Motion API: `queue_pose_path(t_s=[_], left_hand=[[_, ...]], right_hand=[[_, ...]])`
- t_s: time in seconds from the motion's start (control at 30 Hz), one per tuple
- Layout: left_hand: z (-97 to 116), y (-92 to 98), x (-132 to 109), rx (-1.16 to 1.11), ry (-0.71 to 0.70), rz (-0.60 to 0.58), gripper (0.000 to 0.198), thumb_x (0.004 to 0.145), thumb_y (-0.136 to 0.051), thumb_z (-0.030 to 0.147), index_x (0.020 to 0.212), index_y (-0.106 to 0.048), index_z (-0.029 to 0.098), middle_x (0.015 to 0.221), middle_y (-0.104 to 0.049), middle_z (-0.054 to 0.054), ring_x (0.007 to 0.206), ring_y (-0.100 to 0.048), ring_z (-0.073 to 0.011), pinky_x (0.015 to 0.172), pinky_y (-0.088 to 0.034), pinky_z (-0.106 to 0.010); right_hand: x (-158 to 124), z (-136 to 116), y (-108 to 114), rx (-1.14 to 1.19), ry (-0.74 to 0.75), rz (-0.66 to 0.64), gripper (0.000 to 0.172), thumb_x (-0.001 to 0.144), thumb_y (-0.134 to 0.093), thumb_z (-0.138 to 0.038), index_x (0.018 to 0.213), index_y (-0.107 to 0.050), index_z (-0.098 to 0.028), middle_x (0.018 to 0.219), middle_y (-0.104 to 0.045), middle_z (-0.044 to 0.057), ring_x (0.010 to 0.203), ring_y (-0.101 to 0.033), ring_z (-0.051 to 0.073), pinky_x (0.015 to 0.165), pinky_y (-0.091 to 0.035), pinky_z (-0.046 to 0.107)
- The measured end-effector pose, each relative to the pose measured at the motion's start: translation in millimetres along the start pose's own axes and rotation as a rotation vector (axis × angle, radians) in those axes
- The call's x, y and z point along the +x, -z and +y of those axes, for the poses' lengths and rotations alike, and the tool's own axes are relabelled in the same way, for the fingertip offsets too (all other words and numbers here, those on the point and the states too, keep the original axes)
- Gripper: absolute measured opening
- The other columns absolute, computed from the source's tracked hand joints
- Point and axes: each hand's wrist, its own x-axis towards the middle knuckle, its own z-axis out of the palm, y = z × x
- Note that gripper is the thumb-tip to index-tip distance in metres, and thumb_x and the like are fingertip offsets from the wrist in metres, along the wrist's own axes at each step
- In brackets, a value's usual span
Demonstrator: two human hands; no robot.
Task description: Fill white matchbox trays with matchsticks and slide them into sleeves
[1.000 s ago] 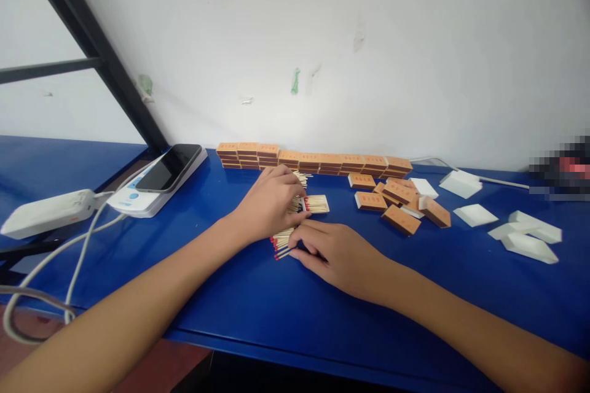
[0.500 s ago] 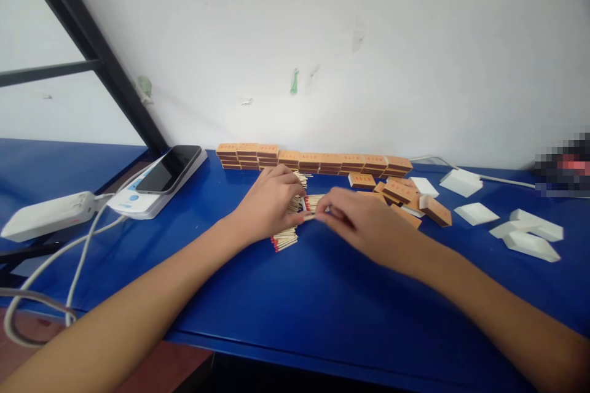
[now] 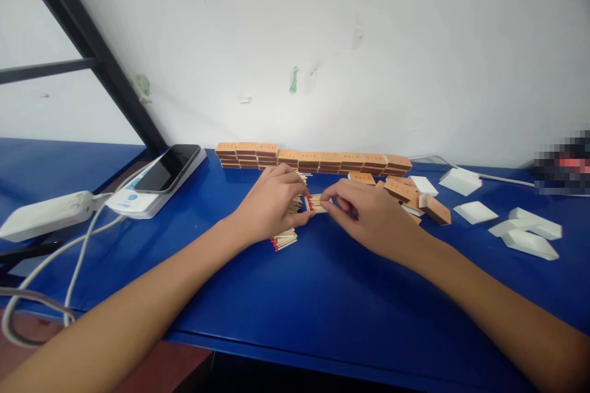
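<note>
A small white matchbox tray point(image 3: 317, 211) lies between my hands with red-headed matches point(image 3: 316, 201) in it. My left hand point(image 3: 274, 202) curls round the tray's left end. Its thumb is at the near corner, and the other fingers are partly hidden. Thumb and forefinger of my right hand point(image 3: 357, 209) pinch at the plain ends of the matches, over the tray's right part. Loose matches point(image 3: 286, 239) lie in a heap under and beside my left hand, their heads mostly to the left.
Stacked orange matchboxes point(image 3: 318, 159) line the wall. More matchbox sleeves point(image 3: 403, 190) lie jumbled beyond my right hand, with empty white trays point(image 3: 477, 213) further right. At the left are a phone point(image 3: 168, 169) on a white box, a white power strip point(image 3: 48, 216) and cables.
My right hand has moved slightly up and right, from the tray's near edge to over the matches. The matches in the tray now show more clearly. My left hand has stayed nearly still.
</note>
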Motion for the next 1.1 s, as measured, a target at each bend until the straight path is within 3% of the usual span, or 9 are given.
queue_pose_path(t_s=[0.23,0.37,0.63,0.93,1.0,1.1], left_hand=[[-2,0.7,-1,0.04,0.042,0.029,0.027,0.09,-0.078,0.04,0.105,-0.075,0.018,0.106,-0.076,-0.006,0.115,-0.058,-0.0287,0.099,-0.043,-0.045],[-1,1.6,0,0.045,0.045,0.018,0.026,0.09,-0.078,0.04,0.104,-0.075,0.018,0.105,-0.076,-0.006,0.113,-0.059,-0.0284,0.096,-0.044,-0.044],[-2,-0.5,-1,0.051,0.034,0.016,0.026,0.089,-0.079,0.04,0.103,-0.076,0.018,0.104,-0.075,-0.006,0.112,-0.059,-0.0281,0.095,-0.044,-0.044],[-3,-0.4,0,0.048,0.039,0.008,0.026,0.089,-0.079,0.039,0.104,-0.076,0.019,0.105,-0.076,-0.006,0.113,-0.059,-0.028,0.097,-0.044,-0.044],[-3,-0.1,-1,0.05,0.041,0.005,0.028,0.089,-0.079,0.04,0.105,-0.076,0.018,0.105,-0.076,-0.006,0.114,-0.059,-0.0283,0.099,-0.044,-0.045],[-3,0.9,-1,0.049,0.04,-0.01,0.03,0.089,-0.079,0.04,0.107,-0.075,0.017,0.107,-0.076,-0.007,0.115,-0.059,-0.0291,0.1,-0.044,-0.046]], right_hand=[[-10,-36,-21,0.143,0.173,-0.209,0.015,0.105,-0.056,-0.021,0.102,-0.07,-0.018,0.093,-0.07,0.004,0.082,-0.065,0.016,0.072,-0.048,0.028],[-13,-36,-30,0.128,0.156,-0.279,0.018,0.105,-0.054,-0.021,0.105,-0.073,-0.018,0.098,-0.072,0.005,0.086,-0.068,0.017,0.074,-0.051,0.03],[-11,-33,-32,0.146,0.157,-0.257,0.016,0.105,-0.056,-0.02,0.105,-0.071,-0.017,0.097,-0.073,0.005,0.088,-0.068,0.018,0.076,-0.05,0.03],[-7,-39,-21,0.125,0.05,-0.383,0.011,0.1,-0.059,-0.013,0.092,-0.063,-0.019,0.088,-0.068,0.0,0.074,-0.062,0.014,0.067,-0.044,0.027],[-6,-34,-13,0.103,0.058,-0.355,0.011,0.102,-0.058,-0.014,0.093,-0.062,-0.019,0.09,-0.068,0.0,0.074,-0.061,0.014,0.066,-0.043,0.027],[-2,-17,-2,0.056,0.04,-0.196,0.01,0.104,-0.056,-0.021,0.096,-0.061,-0.02,0.09,-0.066,0.001,0.072,-0.059,0.014,0.064,-0.04,0.027]])
